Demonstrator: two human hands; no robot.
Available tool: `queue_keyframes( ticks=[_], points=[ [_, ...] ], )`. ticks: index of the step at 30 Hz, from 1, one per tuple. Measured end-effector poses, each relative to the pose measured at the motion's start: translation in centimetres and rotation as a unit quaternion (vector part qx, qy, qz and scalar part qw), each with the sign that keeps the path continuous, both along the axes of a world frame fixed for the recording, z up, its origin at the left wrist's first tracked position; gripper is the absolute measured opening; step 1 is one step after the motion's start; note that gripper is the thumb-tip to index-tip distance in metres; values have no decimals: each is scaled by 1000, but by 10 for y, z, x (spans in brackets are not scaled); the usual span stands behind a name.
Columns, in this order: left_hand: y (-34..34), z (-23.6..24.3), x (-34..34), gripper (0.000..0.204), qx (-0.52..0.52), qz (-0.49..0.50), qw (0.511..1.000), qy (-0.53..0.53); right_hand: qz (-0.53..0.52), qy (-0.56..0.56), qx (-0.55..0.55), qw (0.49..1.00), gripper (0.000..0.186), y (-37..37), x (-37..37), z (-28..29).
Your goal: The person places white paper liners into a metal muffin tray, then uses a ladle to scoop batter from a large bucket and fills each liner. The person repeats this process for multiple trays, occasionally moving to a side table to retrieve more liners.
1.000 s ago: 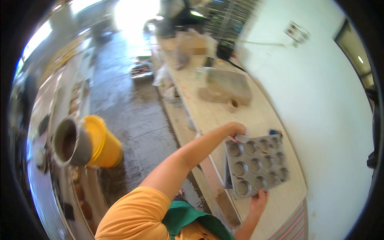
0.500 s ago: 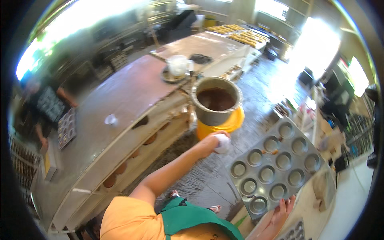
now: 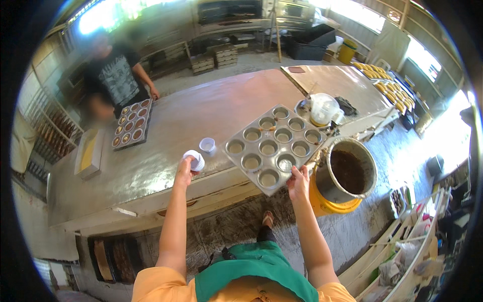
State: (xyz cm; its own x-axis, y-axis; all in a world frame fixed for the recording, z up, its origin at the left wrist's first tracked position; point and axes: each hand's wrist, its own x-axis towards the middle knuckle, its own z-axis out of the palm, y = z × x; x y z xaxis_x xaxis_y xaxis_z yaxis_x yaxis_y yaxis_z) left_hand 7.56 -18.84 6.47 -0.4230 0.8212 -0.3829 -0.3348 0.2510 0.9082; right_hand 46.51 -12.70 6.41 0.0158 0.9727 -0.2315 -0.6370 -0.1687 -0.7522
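Note:
My left hand (image 3: 185,172) is closed round a stack of white paper cupcake liners (image 3: 195,160) just over the table's near edge. Another small stack of white liners (image 3: 207,145) stands on the table beside it. My right hand (image 3: 298,182) grips the near right corner of a metal muffin tin (image 3: 267,135), thumb on top. The tin is tilted over the table edge, its cups bare metal with a few brown crumbs between them. Right of that hand, a deep pot (image 3: 329,186) of dark brown batter (image 3: 347,172) sits on a yellow bucket (image 3: 322,202).
Across the long table (image 3: 221,103), a person (image 3: 121,75) in a dark shirt stands by a filled muffin tin (image 3: 132,123). A white box (image 3: 90,153) lies at the left. A translucent jug (image 3: 324,108) stands behind the pot. Trays of bread (image 3: 395,94) are far right.
My view has swung left to face the table. The muffin tin has come from the right side to the table edge in my right hand. My left hand still holds the liners.

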Motion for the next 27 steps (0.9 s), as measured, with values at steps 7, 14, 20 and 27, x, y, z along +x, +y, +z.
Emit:
queue_keyframes(
  ticks=[7, 14, 20, 27],
  points=[
    [-3, -5, -27, 37, 28, 142, 987, -73, 72, -11, -35, 997, 34, 90, -66, -44],
    [-18, -17, -6, 36, -34, 228, 973, -21, 244, -323, 203, 892, 50, 83, -110, -14],
    [24, -44, 13, 34, -49, 202, 973, 98, 279, -522, 505, 628, 32, 143, -269, -30],
    [81, -58, 19, 42, 22, 91, 951, 294, 252, -513, 455, 683, 16, 203, -260, -16]
  ],
)
